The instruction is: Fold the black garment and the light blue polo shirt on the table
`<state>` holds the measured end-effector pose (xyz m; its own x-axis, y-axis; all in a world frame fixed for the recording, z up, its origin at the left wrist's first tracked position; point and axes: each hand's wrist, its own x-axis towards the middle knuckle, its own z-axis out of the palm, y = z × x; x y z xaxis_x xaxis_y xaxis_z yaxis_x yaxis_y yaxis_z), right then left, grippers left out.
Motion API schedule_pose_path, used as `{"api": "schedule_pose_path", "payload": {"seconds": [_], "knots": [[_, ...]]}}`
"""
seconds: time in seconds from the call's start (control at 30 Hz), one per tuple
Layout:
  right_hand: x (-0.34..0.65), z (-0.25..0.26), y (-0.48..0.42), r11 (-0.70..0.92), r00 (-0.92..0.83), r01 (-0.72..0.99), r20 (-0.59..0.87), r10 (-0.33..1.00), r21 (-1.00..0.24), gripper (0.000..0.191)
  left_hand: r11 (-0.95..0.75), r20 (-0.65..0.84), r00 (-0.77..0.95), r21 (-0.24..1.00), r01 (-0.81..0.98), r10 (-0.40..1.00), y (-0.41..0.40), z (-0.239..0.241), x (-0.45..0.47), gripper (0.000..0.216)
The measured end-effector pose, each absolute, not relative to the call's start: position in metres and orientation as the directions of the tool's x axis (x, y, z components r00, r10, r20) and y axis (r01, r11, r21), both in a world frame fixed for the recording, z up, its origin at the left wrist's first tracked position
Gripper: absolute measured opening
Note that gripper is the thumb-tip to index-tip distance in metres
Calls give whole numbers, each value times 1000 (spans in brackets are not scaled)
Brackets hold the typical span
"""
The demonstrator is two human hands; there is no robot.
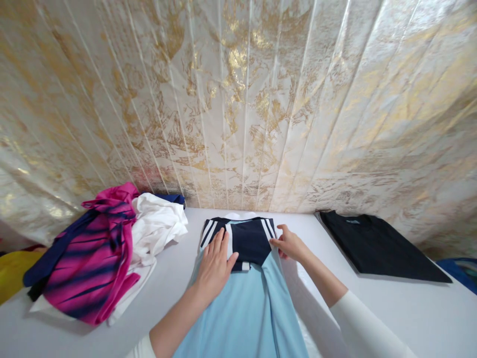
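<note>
Gold-and-cream wall covering (238, 99) fills the whole background, creased in long vertical lines, and right beneath it sits a plain white desk (410, 308). Centre of that desk, running straight out from the person, lies the blue shirt (246, 313): pale blue body, navy top with white stripes, collar end toward the wall. It's spread flat and narrow, sides apparently turned in, and I'd say that's why it lies so straight.

Off to the left, a loose heap: a pink and navy striped garment (93, 253) slumped on top, crumpled, well apart from the blue one. Over on the right, a black shirt (376, 246) lies folded into a neat flat rectangle against the wall, out of the way of both arms. Tucked behind the pink piece, a white garment (156, 228) is bunched up with a sliver of navy cloth behind it.

Now the hands. Left hand (214, 266) lies palm down on the shirt's upper left, fingers spread and flat, no grip on anything; it looks like it's pinning the cloth so it can't slide. Right hand (288, 243) is at the navy sleeve edge on the other side, its grip closed, thumb and fingertips seemingly pinching the fabric there, likely to hold that fold in line.
</note>
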<state>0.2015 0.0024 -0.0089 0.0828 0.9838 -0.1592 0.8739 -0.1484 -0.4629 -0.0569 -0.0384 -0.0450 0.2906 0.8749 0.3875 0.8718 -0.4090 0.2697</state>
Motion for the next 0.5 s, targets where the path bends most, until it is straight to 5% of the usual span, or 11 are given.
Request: {"api": "schedule_pose_path", "payload": {"seconds": [0.13, 0.5], "knots": [[201, -12, -14, -114, 52, 858, -136, 989, -500, 49, -320, 375, 228, 206, 925, 899, -34, -58, -70, 62], [164, -25, -48, 57, -4, 961, 193, 981, -270, 47, -281, 324, 233, 108, 954, 917, -19, -49, -63, 46]]}}
